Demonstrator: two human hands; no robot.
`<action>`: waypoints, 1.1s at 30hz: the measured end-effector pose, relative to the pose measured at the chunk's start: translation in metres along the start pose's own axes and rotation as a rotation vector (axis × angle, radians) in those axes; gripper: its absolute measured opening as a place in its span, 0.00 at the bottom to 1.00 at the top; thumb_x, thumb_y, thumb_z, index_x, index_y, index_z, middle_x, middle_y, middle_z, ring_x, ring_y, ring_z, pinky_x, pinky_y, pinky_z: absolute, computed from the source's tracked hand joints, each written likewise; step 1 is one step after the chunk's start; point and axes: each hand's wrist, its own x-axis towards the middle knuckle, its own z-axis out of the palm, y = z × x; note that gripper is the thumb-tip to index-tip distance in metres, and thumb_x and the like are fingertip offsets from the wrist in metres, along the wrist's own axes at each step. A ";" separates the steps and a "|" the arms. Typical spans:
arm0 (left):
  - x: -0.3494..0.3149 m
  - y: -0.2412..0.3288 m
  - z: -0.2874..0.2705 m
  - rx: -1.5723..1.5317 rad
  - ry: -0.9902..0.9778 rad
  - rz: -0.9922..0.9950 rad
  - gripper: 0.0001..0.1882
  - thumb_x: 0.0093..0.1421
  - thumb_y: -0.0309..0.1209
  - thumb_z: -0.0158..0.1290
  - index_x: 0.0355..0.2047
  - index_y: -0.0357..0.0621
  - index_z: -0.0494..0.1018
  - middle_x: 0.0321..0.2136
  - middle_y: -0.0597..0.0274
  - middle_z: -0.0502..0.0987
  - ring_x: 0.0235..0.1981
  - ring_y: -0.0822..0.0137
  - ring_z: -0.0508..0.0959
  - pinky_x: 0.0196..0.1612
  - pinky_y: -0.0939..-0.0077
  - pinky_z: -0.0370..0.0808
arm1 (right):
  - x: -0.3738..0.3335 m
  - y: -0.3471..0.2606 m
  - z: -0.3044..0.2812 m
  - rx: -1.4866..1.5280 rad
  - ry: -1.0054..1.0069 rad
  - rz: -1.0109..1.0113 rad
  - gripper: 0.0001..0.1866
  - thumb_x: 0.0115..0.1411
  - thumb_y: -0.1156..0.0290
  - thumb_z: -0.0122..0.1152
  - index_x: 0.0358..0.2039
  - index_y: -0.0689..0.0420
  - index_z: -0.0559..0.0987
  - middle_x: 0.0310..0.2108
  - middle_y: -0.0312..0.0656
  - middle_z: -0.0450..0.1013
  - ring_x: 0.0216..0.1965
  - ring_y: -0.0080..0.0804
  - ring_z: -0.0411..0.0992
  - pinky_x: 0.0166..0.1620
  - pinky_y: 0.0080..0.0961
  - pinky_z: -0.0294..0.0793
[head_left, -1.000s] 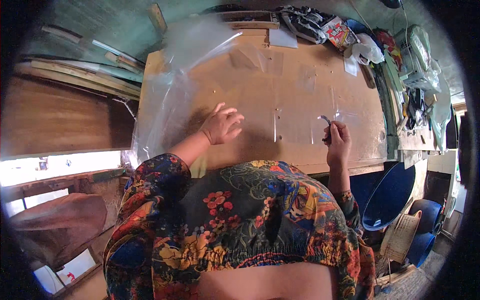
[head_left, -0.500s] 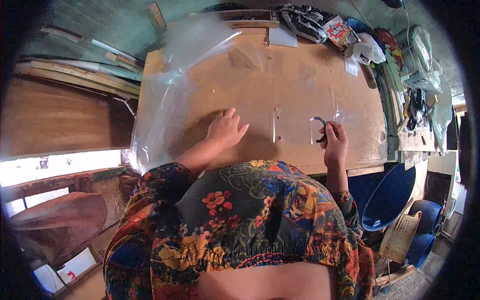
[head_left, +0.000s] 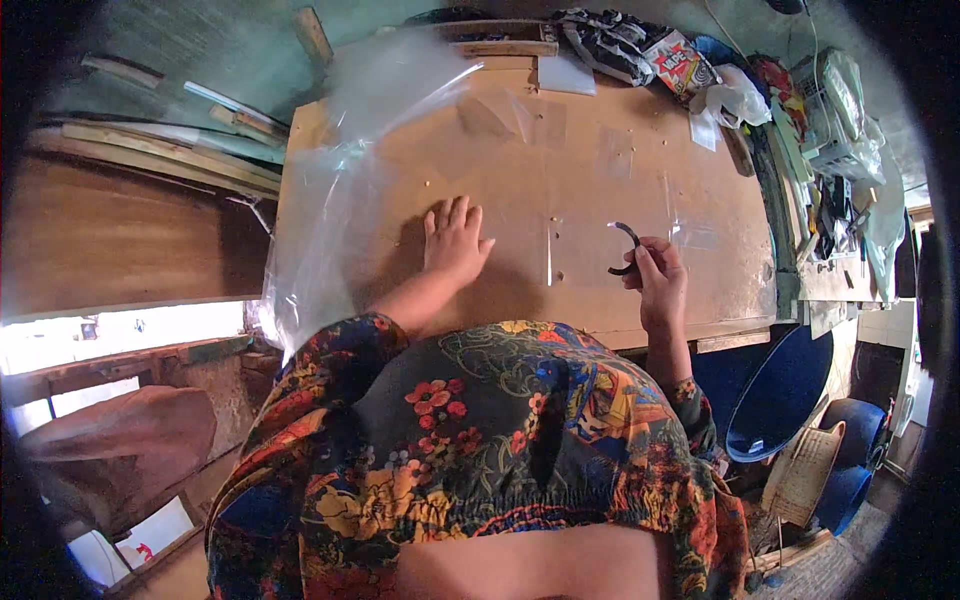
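My left hand lies palm down with fingers spread on the brown tabletop. Between the thumb and fingers of my right hand is a thin, dark C-shaped piece with a shiny upper tip. Its open side faces left, just above the table; its exact kind is unclear. Small clear plastic pieces lie flat around and beyond my right hand. Along the table's left side, a large crumpled clear plastic sheet hangs over the edge.
A black plastic bag, a red and black packet and a white plastic bag sit at the far right. Blue tubs stand below the right edge. Wooden planks lie beyond the left side.
My left hand has turned and spread flatter on the table, its fingers now pointing away from me. My right hand has shifted slightly left, with the C-shaped piece turned more fully into view.
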 end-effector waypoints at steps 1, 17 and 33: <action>-0.005 0.001 0.009 -0.016 -0.057 -0.033 0.27 0.50 0.42 0.50 0.50 0.47 0.61 0.57 0.51 0.49 0.59 0.51 0.47 0.55 0.45 0.45 | 0.000 0.000 0.001 -0.009 -0.001 -0.007 0.05 0.56 0.76 0.48 0.34 0.60 0.70 0.23 0.39 0.71 0.18 0.20 0.67 0.20 0.15 0.69; 0.033 -0.054 -0.001 -0.027 -0.083 0.227 0.24 0.50 0.52 0.47 0.49 0.70 0.65 0.59 0.58 0.46 0.60 0.50 0.43 0.55 0.40 0.42 | 0.019 0.021 0.056 -0.535 -0.150 -0.368 0.07 0.50 0.74 0.55 0.31 0.60 0.73 0.23 0.45 0.72 0.24 0.32 0.71 0.29 0.24 0.70; 0.040 -0.068 -0.012 -0.025 -0.103 0.359 0.24 0.52 0.50 0.46 0.50 0.70 0.63 0.58 0.55 0.48 0.59 0.46 0.46 0.56 0.46 0.44 | 0.046 0.032 0.122 -0.838 -0.411 -0.579 0.07 0.52 0.72 0.49 0.31 0.58 0.72 0.28 0.48 0.71 0.31 0.47 0.70 0.34 0.37 0.70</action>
